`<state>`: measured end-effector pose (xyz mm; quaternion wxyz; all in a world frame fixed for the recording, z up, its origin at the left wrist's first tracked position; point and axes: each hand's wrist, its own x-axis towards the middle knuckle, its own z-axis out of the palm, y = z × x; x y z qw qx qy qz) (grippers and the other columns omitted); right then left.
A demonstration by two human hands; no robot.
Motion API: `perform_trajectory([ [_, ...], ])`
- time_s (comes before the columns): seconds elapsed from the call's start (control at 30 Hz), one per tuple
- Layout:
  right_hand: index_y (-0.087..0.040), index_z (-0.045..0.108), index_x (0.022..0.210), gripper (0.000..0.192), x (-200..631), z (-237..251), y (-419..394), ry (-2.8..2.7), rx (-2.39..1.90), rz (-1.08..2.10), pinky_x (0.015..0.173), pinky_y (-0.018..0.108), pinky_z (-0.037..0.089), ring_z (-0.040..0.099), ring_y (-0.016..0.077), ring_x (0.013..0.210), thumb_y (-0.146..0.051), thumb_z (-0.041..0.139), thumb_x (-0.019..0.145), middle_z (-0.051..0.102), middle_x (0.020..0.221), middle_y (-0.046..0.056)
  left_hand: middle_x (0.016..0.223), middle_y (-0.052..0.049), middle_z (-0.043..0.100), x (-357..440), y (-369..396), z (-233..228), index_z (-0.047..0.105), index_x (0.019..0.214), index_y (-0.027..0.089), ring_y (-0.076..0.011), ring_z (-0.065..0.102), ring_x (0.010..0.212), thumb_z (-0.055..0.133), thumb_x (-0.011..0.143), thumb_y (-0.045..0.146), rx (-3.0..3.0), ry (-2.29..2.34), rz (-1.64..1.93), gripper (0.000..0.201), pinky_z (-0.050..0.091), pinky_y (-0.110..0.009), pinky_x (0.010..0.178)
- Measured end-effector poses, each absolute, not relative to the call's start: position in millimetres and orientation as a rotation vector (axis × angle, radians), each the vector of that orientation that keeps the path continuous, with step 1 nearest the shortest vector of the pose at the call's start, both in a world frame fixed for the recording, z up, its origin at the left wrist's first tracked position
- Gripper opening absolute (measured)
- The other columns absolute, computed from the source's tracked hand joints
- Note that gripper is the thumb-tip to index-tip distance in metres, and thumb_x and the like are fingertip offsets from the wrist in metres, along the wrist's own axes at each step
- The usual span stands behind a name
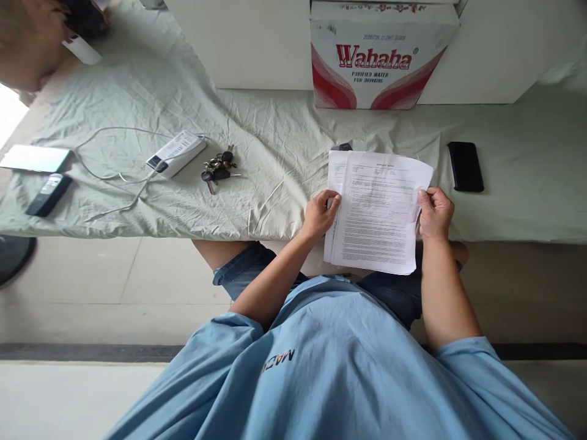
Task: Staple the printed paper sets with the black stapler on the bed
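Several printed sheets of paper (378, 214) are held up over the table's front edge, tilted toward me. My left hand (322, 212) is closed on their left side, its thumb pressed on the front. On the right side, my right hand (435, 212) pinches the sheets between thumb and bent fingers. The front page is covered in small text too fine to read, and other sheets stick out behind it on the left. Just past their top edge shows a small dark object (345, 146), mostly hidden. To the right of my right hand lies a black phone (466, 166).
A cloth-covered table (270, 159) spans the view. A Wahaba-style water carton (380, 67) stands at the back. Leftward lie keys (221, 168), a white power bank (177, 154) with a cable, a light-screened phone (35, 158) and a dark remote (49, 194). Another person (32, 43) leans in upper left.
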<state>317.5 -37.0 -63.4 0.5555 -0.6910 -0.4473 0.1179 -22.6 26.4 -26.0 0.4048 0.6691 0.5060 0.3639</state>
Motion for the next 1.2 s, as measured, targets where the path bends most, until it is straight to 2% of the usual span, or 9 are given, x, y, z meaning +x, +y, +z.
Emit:
perform_trajectory([
  [0.13,-0.025,0.069,0.091,0.063,316.6,-62.3,-37.0,-1.051,-1.608,0.293,0.070,0.035,0.041,0.049,0.0164,0.070,-0.087,0.077,0.093,0.056,0.073,-0.004,0.103,-0.006,0.081,-21.2,26.9,-25.5,0.085,0.097,0.022,-0.0205,0.069,0.087,0.076,0.106,0.026,1.730,1.267,0.831,0.013,0.054,-0.037,0.089],
  [0.37,-0.025,0.066,0.093,0.060,316.5,-62.8,-36.4,-1.054,-1.647,0.278,0.073,0.035,0.043,0.051,0.0169,0.073,-0.085,0.071,0.096,0.059,0.076,-0.003,0.105,-0.006,0.082,-21.4,27.1,-29.1,0.087,0.097,0.022,-0.0224,0.073,0.093,0.078,0.105,0.022,1.810,1.254,0.759,0.012,0.056,-0.037,0.090],
  [0.6,-0.026,0.063,0.098,0.047,320.0,-70.4,-34.0,-1.087,-1.719,0.157,0.076,0.037,0.046,0.058,0.0207,0.077,-0.073,0.061,0.101,0.065,0.082,0.000,0.108,-0.004,0.082,-21.6,24.0,-31.8,0.079,0.095,0.024,-0.0217,0.075,0.097,0.078,0.105,0.022,1.802,1.239,0.782,0.010,0.057,-0.036,0.090],
  [0.77,-0.028,0.060,0.100,0.044,323.0,-75.6,-30.3,-1.052,-1.785,0.020,0.084,0.044,0.052,0.062,0.0258,0.082,-0.071,0.055,0.104,0.068,0.087,0.004,0.104,-0.004,0.079,-21.7,25.3,-32.5,0.067,0.091,0.025,-0.0230,0.073,0.098,0.075,0.105,0.026,1.856,1.238,0.806,0.017,0.055,-0.036,0.089],
  [0.93,-0.028,0.060,0.100,0.041,323.1,-78.3,-28.6,-1.048,-1.813,-0.004,0.085,0.046,0.053,0.063,0.0276,0.083,-0.069,0.056,0.103,0.070,0.086,0.006,0.102,-0.004,0.079,-20.2,25.5,-28.1,0.062,0.091,0.026,-0.0227,0.071,0.093,0.071,0.106,0.030,1.872,1.209,0.774,0.019,0.051,-0.035,0.084],
  [1.03,-0.028,0.060,0.100,0.042,322.6,-78.6,-28.6,-1.069,-1.806,0.034,0.082,0.044,0.052,0.061,0.0258,0.078,-0.070,0.057,0.103,0.068,0.083,0.004,0.092,-0.002,0.074,-17.2,25.1,-26.5,0.057,0.088,0.026,-0.0206,0.064,0.081,0.073,0.105,0.032,1.874,1.251,0.762,0.025,0.046,-0.035,0.077],
  [1.2,-0.028,0.060,0.097,0.045,323.0,-77.3,-29.0,-0.977,-1.741,0.029,0.078,0.041,0.047,0.058,0.0231,0.075,-0.073,0.061,0.101,0.065,0.079,0.001,0.072,0.005,0.052,-17.1,24.3,-28.9,0.044,0.087,0.028,-0.0175,0.047,0.068,0.065,0.110,0.032,1.800,1.277,0.867,0.032,0.039,-0.034,0.072],
])
